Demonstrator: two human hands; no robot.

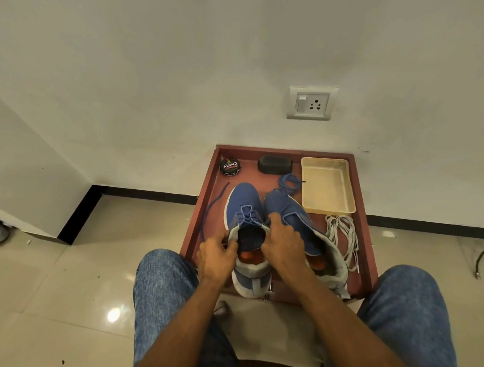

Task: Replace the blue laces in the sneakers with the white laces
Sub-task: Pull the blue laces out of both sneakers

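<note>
left shoe point(243, 211) on tray point(367, 244), blue lace point(247, 214) partly threaded | left hand point(218, 253) pinched lace end; right hand point(281, 240) clamped on collar | risk: lace snagged in eyelets; white laces point(342, 235) beside could be dragged

We look down on a glossy beige tiled floor point(64, 281) with a bright glare of light at lower left. A plain white wall point(184, 70) rises ahead, edged by a black skirting point(146, 193). A switch and socket plate point(311, 103) sits on the wall, up and right. A reddish-brown low table point(367, 244) stands against the wall.
</note>
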